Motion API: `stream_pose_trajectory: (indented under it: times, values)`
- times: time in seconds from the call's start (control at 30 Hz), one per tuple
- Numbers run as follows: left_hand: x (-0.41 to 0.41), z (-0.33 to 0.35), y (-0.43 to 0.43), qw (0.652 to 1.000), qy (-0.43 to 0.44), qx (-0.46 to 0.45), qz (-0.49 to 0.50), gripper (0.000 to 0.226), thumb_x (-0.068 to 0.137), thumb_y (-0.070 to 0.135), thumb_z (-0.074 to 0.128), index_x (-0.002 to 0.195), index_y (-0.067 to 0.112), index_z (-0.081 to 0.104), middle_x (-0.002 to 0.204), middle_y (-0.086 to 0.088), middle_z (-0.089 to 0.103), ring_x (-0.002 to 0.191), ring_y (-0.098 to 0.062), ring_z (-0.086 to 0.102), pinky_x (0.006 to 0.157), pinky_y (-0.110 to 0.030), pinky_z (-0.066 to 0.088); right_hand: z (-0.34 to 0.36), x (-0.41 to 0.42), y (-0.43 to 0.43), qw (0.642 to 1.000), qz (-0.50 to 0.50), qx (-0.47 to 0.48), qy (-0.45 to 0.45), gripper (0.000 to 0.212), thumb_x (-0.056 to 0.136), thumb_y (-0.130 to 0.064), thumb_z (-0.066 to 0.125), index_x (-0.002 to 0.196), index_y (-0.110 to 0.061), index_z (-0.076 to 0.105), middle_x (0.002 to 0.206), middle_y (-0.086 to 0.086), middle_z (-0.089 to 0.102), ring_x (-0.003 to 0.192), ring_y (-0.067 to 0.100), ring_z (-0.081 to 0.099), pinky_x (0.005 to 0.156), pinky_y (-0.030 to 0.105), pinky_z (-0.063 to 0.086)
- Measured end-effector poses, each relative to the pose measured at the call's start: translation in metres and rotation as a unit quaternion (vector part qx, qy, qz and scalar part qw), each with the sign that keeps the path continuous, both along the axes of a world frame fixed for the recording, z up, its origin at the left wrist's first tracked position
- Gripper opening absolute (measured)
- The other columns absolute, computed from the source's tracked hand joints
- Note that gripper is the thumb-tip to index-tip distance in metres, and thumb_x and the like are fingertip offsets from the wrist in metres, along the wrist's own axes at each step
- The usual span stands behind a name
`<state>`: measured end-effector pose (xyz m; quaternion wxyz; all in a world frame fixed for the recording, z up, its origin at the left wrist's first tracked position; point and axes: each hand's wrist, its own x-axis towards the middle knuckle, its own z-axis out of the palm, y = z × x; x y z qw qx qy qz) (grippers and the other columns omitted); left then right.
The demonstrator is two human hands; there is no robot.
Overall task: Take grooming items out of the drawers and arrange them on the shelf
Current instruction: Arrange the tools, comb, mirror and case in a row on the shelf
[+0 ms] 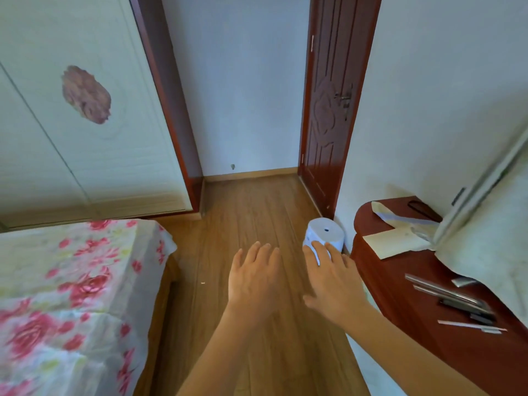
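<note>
**both hands empty, no drawer in view: risk of knocks along the shelf edge**

state of hands: the left hand [254, 278] sits at 6 o'clock in the view, fingers straight and spread, holding nothing. the right hand [334, 284] sits at 5 o'clock, also flat and open, holding nothing.

location of task items: the red-brown shelf [400, 284] lies at 3 o'clock of the right hand. a loose cluster of thin metal and dark tools [457, 301], judged to be grooming items, rests on it, near its front edge. no drawer shows in the view.

hazards noted:
- the white cylinder [325, 232] stands on the floor at 12 o'clock of the right hand. the fingertips overlap it in the view; contact cannot be confirmed. a forward step or sweep is likely to tip or roll it.
- the tools lie unevenly and some overlap. a sleeve or forearm passing at 3 o'clock can push the outermost pieces off the edge.
- loose paper [397, 244] lies at 1 o'clock of the right hand. items set on it may slide.
- a framed panel [485, 181] stands over the back of the shelf at 2 o'clock. whether it leans or is fixed cannot be told; a bump risks shifting it.
- the bed [71, 281] at 9 o'clock narrows the walkway.
</note>
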<state>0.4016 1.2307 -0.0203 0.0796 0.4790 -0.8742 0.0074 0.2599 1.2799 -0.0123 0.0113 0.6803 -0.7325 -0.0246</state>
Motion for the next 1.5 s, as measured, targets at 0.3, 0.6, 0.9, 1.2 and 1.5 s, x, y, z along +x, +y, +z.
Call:
stream_pose_trajectory:
  times: [0.3, 0.6, 0.9, 1.2, 1.5]
  values:
    - [0.013, -0.001, -0.079, 1.000, -0.025, 0.014, -0.007, 0.068, 0.089, 0.037, 0.059, 0.145, 0.025, 0.022, 0.154, 0.002, 0.023, 0.145, -0.021, 0.013, 0.118, -0.044, 0.009, -0.003, 0.012, -0.080, 1.000, -0.004, 0.015, -0.007, 0.088, 0.085, -0.055, 0.056, 0.149, -0.018, 0.008, 0.157, 0.007, 0.013, 0.143, 0.031, 0.016, 0.113, 0.043, 0.024]
    - [-0.010, -0.014, -0.155, 0.999, -0.037, 0.031, -0.006, 0.066, 0.091, 0.038, 0.056, 0.146, 0.026, 0.020, 0.155, 0.002, 0.020, 0.145, -0.022, 0.010, 0.118, -0.044, 0.008, -0.009, -0.011, -0.153, 1.000, -0.005, 0.024, 0.009, 0.087, 0.084, -0.059, 0.052, 0.149, -0.018, 0.010, 0.157, 0.007, 0.014, 0.143, 0.031, 0.017, 0.113, 0.042, 0.025]
    - [-0.057, -0.009, -0.264, 0.998, -0.058, 0.028, -0.026, 0.067, 0.091, 0.038, 0.056, 0.146, 0.026, 0.019, 0.155, 0.002, 0.019, 0.145, -0.022, 0.009, 0.119, -0.045, 0.008, -0.010, -0.059, -0.258, 1.000, -0.025, 0.010, -0.011, 0.088, 0.085, -0.055, 0.054, 0.149, -0.017, 0.007, 0.158, 0.007, 0.009, 0.144, 0.031, 0.013, 0.114, 0.043, 0.022]
    - [-0.159, -0.007, -0.339, 0.990, -0.035, -0.019, -0.133, 0.064, 0.092, 0.044, 0.051, 0.146, 0.028, 0.021, 0.156, 0.004, 0.022, 0.145, -0.020, 0.013, 0.117, -0.040, 0.006, 0.000, -0.125, -0.313, 0.983, -0.177, -0.043, -0.019, 0.091, 0.058, -0.040, 0.086, 0.134, -0.007, 0.048, 0.139, 0.018, 0.048, 0.124, 0.040, 0.048, 0.095, 0.051, 0.046]
    - [-0.273, -0.012, -0.327, 0.931, -0.041, -0.009, -0.362, 0.067, 0.094, 0.041, 0.047, 0.149, 0.025, 0.014, 0.157, 0.000, 0.017, 0.146, -0.020, 0.011, 0.117, -0.040, 0.013, -0.015, -0.198, -0.263, 0.916, -0.397, -0.049, 0.011, 0.086, 0.045, -0.044, 0.090, 0.119, -0.010, 0.061, 0.123, 0.011, 0.061, 0.111, 0.032, 0.061, 0.078, 0.042, 0.054]
